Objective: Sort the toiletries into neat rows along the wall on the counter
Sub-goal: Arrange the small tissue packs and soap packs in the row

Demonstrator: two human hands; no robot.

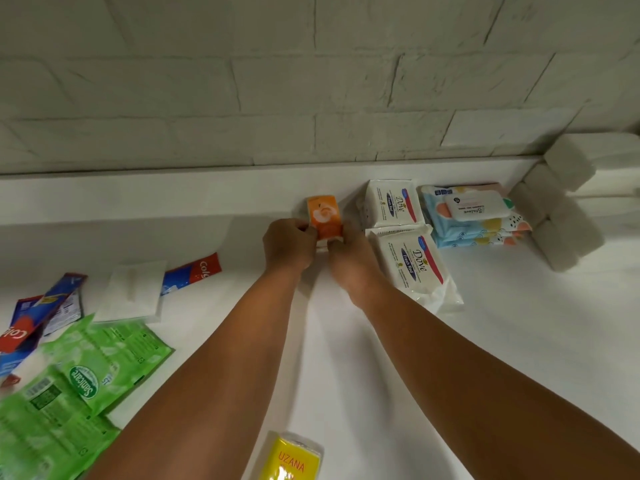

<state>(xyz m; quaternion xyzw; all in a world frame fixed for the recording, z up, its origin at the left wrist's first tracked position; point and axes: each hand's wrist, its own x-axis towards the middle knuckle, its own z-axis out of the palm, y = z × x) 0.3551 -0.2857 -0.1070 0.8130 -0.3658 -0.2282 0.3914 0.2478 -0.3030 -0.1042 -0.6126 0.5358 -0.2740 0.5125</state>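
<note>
Small orange printed packet [323,216], near end hidden under the fingers; whether it rests on the white counter [519,306] cannot be told; yellow plastic-wrapped pack [291,459] cut off by the lower edge; green soft wipe packs [86,362] cut off at left. Both forearms reach toward the white brick wall [277,98]; left hand [287,244] and right hand [349,261] curl their fingers round the packet's near end, pinching it; the packet sits close to the wall, just left of two white Dove wipe packs [394,206].

This looks like a home bathroom: a white counter [519,341] against a white-painted brick wall [277,84], with a Colgate toothpaste tube [194,273], Dove packs [394,202] and toilet rolls [568,216].
</note>
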